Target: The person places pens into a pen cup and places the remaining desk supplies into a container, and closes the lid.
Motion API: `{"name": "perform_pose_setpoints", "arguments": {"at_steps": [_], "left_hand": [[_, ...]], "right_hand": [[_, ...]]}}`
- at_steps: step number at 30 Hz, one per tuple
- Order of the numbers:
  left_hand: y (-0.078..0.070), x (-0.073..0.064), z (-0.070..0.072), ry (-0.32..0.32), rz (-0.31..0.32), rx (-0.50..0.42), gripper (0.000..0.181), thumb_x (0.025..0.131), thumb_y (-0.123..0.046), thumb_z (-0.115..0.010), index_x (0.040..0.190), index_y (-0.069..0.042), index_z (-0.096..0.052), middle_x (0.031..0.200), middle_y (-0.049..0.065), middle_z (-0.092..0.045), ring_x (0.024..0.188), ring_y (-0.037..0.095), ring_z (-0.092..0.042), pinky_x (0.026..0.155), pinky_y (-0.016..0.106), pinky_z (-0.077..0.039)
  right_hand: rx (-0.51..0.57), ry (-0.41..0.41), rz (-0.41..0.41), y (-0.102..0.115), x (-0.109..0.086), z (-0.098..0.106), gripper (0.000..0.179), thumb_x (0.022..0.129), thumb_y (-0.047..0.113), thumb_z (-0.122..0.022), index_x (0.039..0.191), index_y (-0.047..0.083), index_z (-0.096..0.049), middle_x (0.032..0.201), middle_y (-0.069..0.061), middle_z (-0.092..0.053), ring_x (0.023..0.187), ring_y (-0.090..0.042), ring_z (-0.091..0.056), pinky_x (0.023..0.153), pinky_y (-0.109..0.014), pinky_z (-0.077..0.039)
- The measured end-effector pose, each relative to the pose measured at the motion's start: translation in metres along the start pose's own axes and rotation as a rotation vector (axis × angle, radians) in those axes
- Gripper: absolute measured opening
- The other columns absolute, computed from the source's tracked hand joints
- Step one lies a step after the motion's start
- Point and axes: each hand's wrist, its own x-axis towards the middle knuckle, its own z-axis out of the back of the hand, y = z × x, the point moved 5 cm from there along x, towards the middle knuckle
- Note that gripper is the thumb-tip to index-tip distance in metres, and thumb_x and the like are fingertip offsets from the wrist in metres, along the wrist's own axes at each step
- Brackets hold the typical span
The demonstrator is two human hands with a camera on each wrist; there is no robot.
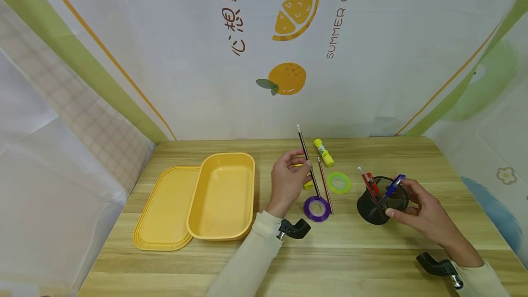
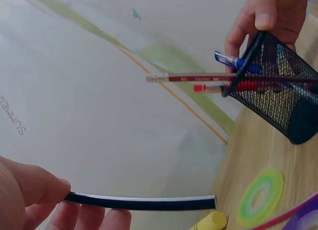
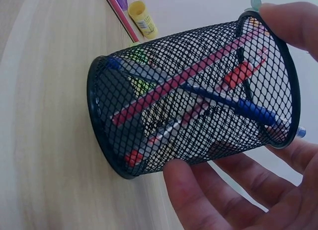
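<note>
My left hand (image 1: 288, 180) pinches a black pencil (image 1: 306, 150) between thumb and fingers, its white-tipped end pointing up and away; the left wrist view shows the pencil's dark shaft (image 2: 149, 203) too. On the right, my right hand (image 1: 426, 214) grips a black mesh pen holder (image 1: 367, 210) around its side and rim. Inside the holder lean a red pencil (image 3: 184, 81), a red pen (image 3: 238, 75) and a blue pen (image 3: 253, 112). Below the left hand lie a purple tape roll (image 1: 306, 208) and another red pencil (image 1: 324, 182).
A yellow box (image 1: 222, 196) stands on the left, overlapping its yellow lid (image 1: 165, 210). Between the hands lies a green tape roll (image 1: 346, 183). A yellow glue stick (image 1: 323, 152) is farther back. Another yellow item (image 1: 308, 185) is partly hidden behind my left hand.
</note>
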Motion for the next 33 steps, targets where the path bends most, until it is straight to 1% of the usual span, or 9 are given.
{"name": "perform_pose_setpoints", "arguments": {"at_steps": [3, 5, 8, 14, 20, 23, 28, 31, 33], "left_hand": [[-0.003, 0.000, -0.004, 0.023, -0.001, -0.030, 0.032, 0.096, -0.007, -0.074, 0.129, -0.006, -0.069, 0.110, 0.012, -0.070, 0.092, 0.022, -0.074, 0.073, 0.037, -0.066], [-0.005, -0.001, -0.007, 0.035, 0.001, -0.045, 0.033, 0.097, -0.007, -0.074, 0.129, -0.006, -0.068, 0.111, 0.013, -0.069, 0.095, 0.027, -0.075, 0.074, 0.038, -0.066], [-0.007, -0.002, -0.011, 0.048, 0.001, -0.075, 0.032, 0.096, -0.005, -0.074, 0.128, -0.006, -0.068, 0.113, 0.013, -0.068, 0.097, 0.029, -0.074, 0.075, 0.040, -0.066], [-0.014, -0.006, -0.023, 0.103, -0.009, -0.129, 0.032, 0.097, -0.004, -0.072, 0.128, -0.001, -0.065, 0.113, 0.012, -0.067, 0.094, 0.020, -0.073, 0.077, 0.037, -0.066], [-0.021, -0.012, -0.036, 0.155, -0.013, -0.165, 0.031, 0.099, -0.002, -0.070, 0.128, 0.003, -0.060, 0.113, 0.009, -0.067, 0.097, 0.019, -0.073, 0.078, 0.034, -0.066], [-0.023, -0.015, -0.043, 0.170, -0.017, -0.188, 0.029, 0.099, -0.002, -0.070, 0.126, 0.001, -0.060, 0.111, 0.009, -0.067, 0.096, 0.017, -0.073, 0.079, 0.035, -0.066], [-0.024, -0.020, -0.053, 0.195, -0.041, -0.201, 0.026, 0.098, 0.000, -0.070, 0.122, -0.004, -0.061, 0.113, 0.011, -0.067, 0.096, 0.012, -0.072, 0.078, 0.033, -0.065], [-0.025, -0.023, -0.060, 0.214, -0.056, -0.195, 0.028, 0.098, 0.000, -0.071, 0.124, -0.003, -0.061, 0.111, 0.008, -0.067, 0.095, 0.009, -0.071, 0.077, 0.031, -0.065], [-0.025, -0.025, -0.064, 0.228, -0.065, -0.189, 0.029, 0.098, 0.000, -0.071, 0.124, -0.001, -0.061, 0.108, 0.004, -0.067, 0.094, 0.008, -0.070, 0.077, 0.029, -0.065]], "right_hand": [[0.000, 0.000, -0.003, 0.000, 0.000, 0.000, 0.076, 0.088, 0.002, -0.084, 0.152, 0.000, -0.044, 0.130, 0.029, -0.056, 0.114, 0.017, -0.057, 0.074, -0.017, -0.060], [-0.003, 0.000, -0.004, -0.001, 0.000, 0.000, 0.076, 0.088, 0.003, -0.084, 0.152, -0.001, -0.043, 0.130, 0.030, -0.056, 0.114, 0.018, -0.057, 0.074, -0.017, -0.060], [-0.004, 0.001, -0.006, -0.001, 0.000, 0.000, 0.077, 0.088, 0.003, -0.084, 0.152, -0.001, -0.043, 0.130, 0.032, -0.055, 0.113, 0.018, -0.057, 0.074, -0.017, -0.060], [-0.001, 0.001, -0.009, 0.000, 0.000, 0.000, 0.076, 0.088, 0.003, -0.084, 0.152, -0.001, -0.044, 0.129, 0.031, -0.056, 0.112, 0.017, -0.058, 0.073, -0.018, -0.060], [0.000, 0.004, -0.008, 0.002, 0.000, 0.000, 0.075, 0.089, 0.004, -0.084, 0.151, -0.001, -0.044, 0.129, 0.027, -0.058, 0.111, 0.014, -0.061, 0.074, -0.019, -0.061], [0.013, 0.006, -0.003, 0.002, -0.001, 0.000, 0.074, 0.089, 0.002, -0.083, 0.151, -0.002, -0.043, 0.129, 0.024, -0.059, 0.111, 0.012, -0.063, 0.074, -0.019, -0.061], [0.026, 0.000, 0.014, 0.002, -0.001, -0.001, 0.075, 0.087, -0.001, -0.083, 0.151, -0.002, -0.043, 0.129, 0.026, -0.059, 0.112, 0.012, -0.062, 0.074, -0.018, -0.060], [0.025, -0.004, 0.017, 0.001, -0.001, -0.001, 0.075, 0.087, -0.002, -0.083, 0.151, -0.002, -0.044, 0.129, 0.026, -0.059, 0.112, 0.013, -0.062, 0.073, -0.018, -0.060], [0.019, -0.003, 0.017, 0.000, -0.001, -0.001, 0.076, 0.087, -0.001, -0.083, 0.152, -0.001, -0.044, 0.130, 0.028, -0.058, 0.113, 0.014, -0.060, 0.074, -0.017, -0.060]]}}
